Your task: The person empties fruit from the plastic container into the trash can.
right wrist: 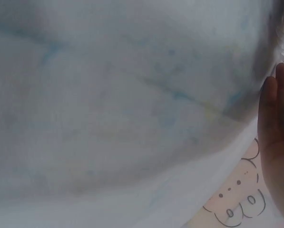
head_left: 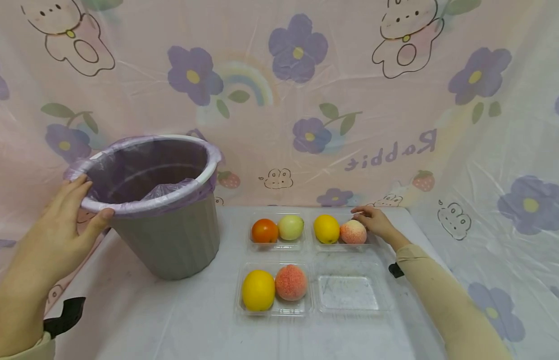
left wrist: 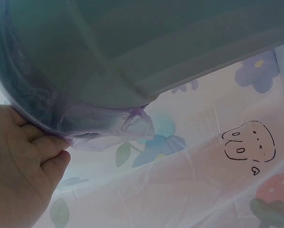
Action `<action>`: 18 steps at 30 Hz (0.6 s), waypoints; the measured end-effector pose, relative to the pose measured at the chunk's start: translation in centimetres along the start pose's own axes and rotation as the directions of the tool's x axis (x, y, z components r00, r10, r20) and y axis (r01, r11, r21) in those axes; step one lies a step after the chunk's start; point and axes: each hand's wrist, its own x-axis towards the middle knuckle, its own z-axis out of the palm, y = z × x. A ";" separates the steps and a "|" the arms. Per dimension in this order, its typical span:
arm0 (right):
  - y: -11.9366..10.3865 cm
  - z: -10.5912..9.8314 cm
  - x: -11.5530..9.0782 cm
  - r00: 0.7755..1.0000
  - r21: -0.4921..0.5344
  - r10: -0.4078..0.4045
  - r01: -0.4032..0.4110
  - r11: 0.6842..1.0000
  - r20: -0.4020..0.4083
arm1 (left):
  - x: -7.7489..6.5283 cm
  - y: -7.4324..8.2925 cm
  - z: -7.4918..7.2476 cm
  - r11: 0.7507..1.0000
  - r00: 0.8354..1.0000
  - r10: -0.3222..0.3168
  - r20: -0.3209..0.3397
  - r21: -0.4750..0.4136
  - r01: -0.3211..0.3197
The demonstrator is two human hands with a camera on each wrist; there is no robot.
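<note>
In the head view my left hand (head_left: pixel 58 235) grips the near-left rim of a grey trash bin (head_left: pixel 171 245), thumb on the outside front. A thin purple bag (left wrist: pixel 103 126) lines the bin and folds over its white rim. The right hand (head_left: pixel 376 222) is at the far right clear plastic box (head_left: pixel 371 242), fingers fairly straight beside its right edge. That box holds a yellow lemon (head_left: pixel 327 229) and a pale pink peach (head_left: pixel 353 232). Fingers (right wrist: pixel 275 102) lie along the edge of clear plastic in the right wrist view.
Left of that box, another clear box (head_left: pixel 249 244) holds a red-orange tomato (head_left: pixel 264 231) and a pale green fruit (head_left: pixel 290 227). Nearer, one (head_left: pixel 239 302) holds a lemon (head_left: pixel 258 290) and a pink peach (head_left: pixel 291 282). Beside it sits a clear box (head_left: pixel 349 295) without fruit. Patterned sheeting (head_left: pixel 261 125) surrounds the table.
</note>
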 end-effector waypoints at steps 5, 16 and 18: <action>-0.4 0.0 -0.3 1.000 0.008 -0.007 0.007 1.000 0.007 | 0.1 0.0 0.0 1.000 1.000 -0.002 0.004 -0.002 0.002; -1.3 -0.1 -0.6 0.999 0.073 0.051 -0.052 0.996 0.015 | 0.1 0.2 -0.1 1.000 1.000 -0.009 0.000 -0.004 0.009; -1.4 -0.2 -0.7 0.998 0.093 0.063 -0.065 0.994 0.020 | 0.1 0.2 -0.1 1.000 1.000 -0.010 0.001 -0.003 0.010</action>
